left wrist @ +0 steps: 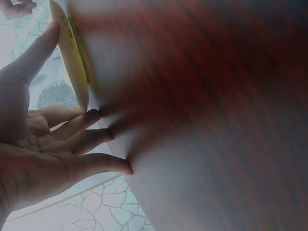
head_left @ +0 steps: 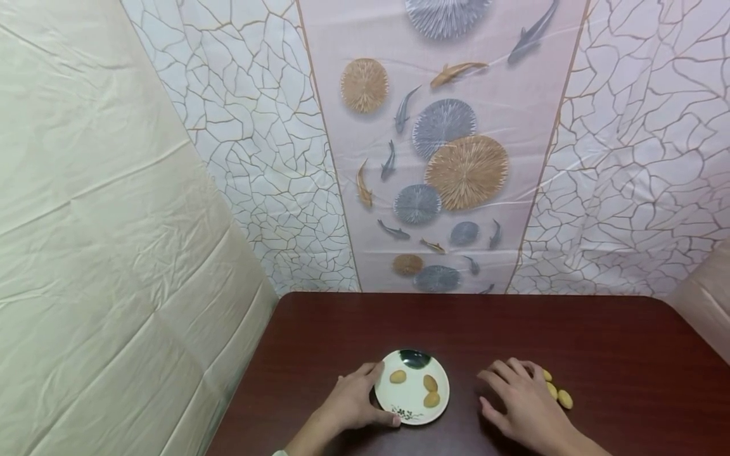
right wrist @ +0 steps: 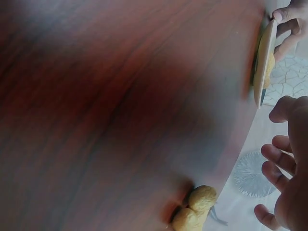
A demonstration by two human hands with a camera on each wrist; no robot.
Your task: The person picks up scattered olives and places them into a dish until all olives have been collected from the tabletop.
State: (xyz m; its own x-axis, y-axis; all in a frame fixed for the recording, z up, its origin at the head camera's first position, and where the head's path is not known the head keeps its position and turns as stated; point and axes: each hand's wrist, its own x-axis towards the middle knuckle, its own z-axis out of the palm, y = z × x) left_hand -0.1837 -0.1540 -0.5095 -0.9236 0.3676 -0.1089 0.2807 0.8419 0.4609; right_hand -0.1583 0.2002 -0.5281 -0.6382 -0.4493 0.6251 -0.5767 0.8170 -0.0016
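Observation:
A round white plate (head_left: 407, 399) with a dark patch and a floral print lies on the table. On it are three small oval yellow-brown pieces (head_left: 398, 377), potato-like, their exact kind unclear. My left hand (head_left: 350, 399) holds the plate's left side, thumb at the front rim and index finger farther back. Right of the plate, my right hand (head_left: 519, 402) hovers palm down with loosely bent fingers and nothing visible in them. Just beyond it sit similar oval pieces (head_left: 565, 399), partly hidden by the hand; the right wrist view shows two of these pieces (right wrist: 202, 198) touching.
The dark red-brown wooden table (head_left: 342, 323) has rounded far corners. A patterned cloth (head_left: 456, 253) with fish and round motifs hangs behind it. Pale quilted fabric (head_left: 114, 253) covers the left side, and more fabric (head_left: 704, 285) stands at the right.

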